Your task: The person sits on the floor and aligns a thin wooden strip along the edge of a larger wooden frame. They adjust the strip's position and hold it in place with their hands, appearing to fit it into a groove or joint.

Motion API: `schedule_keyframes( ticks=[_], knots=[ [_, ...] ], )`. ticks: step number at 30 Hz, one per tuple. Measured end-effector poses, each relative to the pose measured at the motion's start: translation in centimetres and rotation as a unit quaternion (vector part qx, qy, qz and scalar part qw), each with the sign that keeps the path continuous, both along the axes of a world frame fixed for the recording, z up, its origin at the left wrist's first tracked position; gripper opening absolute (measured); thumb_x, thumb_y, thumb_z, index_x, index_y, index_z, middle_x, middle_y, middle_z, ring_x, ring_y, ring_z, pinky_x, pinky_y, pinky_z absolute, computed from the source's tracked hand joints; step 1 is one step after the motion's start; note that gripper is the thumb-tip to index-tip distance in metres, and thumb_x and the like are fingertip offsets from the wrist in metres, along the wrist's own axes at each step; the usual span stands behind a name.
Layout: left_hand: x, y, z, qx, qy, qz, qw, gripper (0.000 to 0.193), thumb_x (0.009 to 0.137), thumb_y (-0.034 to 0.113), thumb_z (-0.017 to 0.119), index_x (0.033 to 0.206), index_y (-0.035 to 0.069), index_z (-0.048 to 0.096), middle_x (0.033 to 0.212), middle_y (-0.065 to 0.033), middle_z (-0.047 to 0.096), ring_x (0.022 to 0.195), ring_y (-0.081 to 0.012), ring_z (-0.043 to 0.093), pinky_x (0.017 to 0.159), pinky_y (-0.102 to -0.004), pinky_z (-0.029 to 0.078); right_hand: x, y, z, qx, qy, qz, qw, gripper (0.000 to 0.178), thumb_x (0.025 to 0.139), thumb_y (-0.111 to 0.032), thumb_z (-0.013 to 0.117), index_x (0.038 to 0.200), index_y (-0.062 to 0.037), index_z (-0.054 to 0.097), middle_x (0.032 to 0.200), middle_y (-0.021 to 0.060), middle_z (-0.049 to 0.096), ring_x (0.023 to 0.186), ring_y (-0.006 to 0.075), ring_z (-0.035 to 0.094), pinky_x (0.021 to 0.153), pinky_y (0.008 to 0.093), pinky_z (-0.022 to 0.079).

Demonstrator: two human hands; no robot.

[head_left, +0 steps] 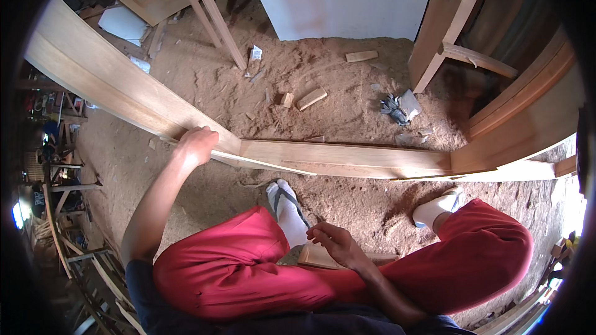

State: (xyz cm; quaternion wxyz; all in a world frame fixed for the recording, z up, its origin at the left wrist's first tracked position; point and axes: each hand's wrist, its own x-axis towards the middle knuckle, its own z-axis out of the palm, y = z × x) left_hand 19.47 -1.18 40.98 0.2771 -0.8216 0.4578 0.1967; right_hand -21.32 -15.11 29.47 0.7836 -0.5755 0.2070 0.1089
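Note:
A large pale wooden frame lies across the ground in front of me, its long left board meeting a shorter crosspiece near the middle. My left hand is closed over the near edge of the left board, close to that corner. From under this hand a thin light wood strip runs right along the crosspiece. Held above my lap, my right hand has its fingers curled and pinched together; whatever they hold, if anything, is too small to make out. Below it lies a wooden board, partly hidden by my legs.
Wood offcuts and a crumpled dark plastic scrap lie on the sawdust-covered ground. Beyond stands a pale panel, with upright timber to its right. More timber and clutter line the left side.

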Motion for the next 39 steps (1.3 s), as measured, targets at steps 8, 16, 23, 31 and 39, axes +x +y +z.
schedule_keyframes(
  ticks=[8,16,23,31,39],
  knots=[
    [1.9,1.8,-1.8,0.050,0.024,0.012,0.998,0.018,0.083,0.002,0.073,0.101,0.000,0.071,0.108,-0.0236,0.071,0.106,-0.0404,0.070,0.092,-0.0490,0.057,0.1,0.3,-0.1,0.000,-0.011,0.000,1.000,0.033,0.111,-0.028,0.054,0.121,-0.0011,0.071,0.110,0.0113,0.074,0.106,0.0209,0.069,0.095,0.0353,0.053],
    [1.7,0.8,1.1,-0.008,0.010,0.005,1.000,0.015,0.085,0.008,0.074,0.098,0.001,0.070,0.107,-0.0229,0.069,0.102,-0.0417,0.069,0.091,-0.0507,0.055,-0.2,0.2,-0.1,0.004,0.003,0.003,1.000,0.033,0.111,-0.029,0.055,0.121,-0.0016,0.071,0.111,0.0118,0.074,0.106,0.0217,0.069,0.095,0.0358,0.053],
    [2.1,1.5,-0.8,-0.003,0.070,-0.004,0.998,0.009,0.086,0.007,0.073,0.091,0.000,0.073,0.100,-0.0235,0.073,0.099,-0.0414,0.071,0.089,-0.0498,0.056,0.0,0.4,0.0,0.008,0.001,0.009,1.000,0.034,0.111,-0.030,0.054,0.123,-0.0021,0.070,0.110,0.0113,0.074,0.106,0.0210,0.069,0.095,0.0352,0.052],
    [-0.1,0.6,1.3,-0.056,0.026,-0.005,0.998,0.008,0.083,-0.002,0.069,0.090,-0.001,0.070,0.097,-0.0211,0.073,0.108,-0.0375,0.068,0.094,-0.0477,0.054,-0.1,0.1,0.2,-0.012,-0.004,0.013,1.000,0.033,0.110,-0.027,0.053,0.122,-0.0019,0.070,0.110,0.0114,0.074,0.104,0.0213,0.069,0.094,0.0355,0.053],
    [-0.2,0.5,-0.7,-0.018,0.055,0.014,0.998,0.014,0.082,0.002,0.073,0.095,-0.002,0.070,0.099,-0.0223,0.072,0.108,-0.0379,0.069,0.095,-0.0478,0.055,0.0,0.5,0.0,0.000,-0.001,0.007,1.000,0.032,0.110,-0.027,0.055,0.122,-0.0018,0.071,0.109,0.0120,0.075,0.105,0.0217,0.070,0.094,0.0354,0.053]
  ],
)
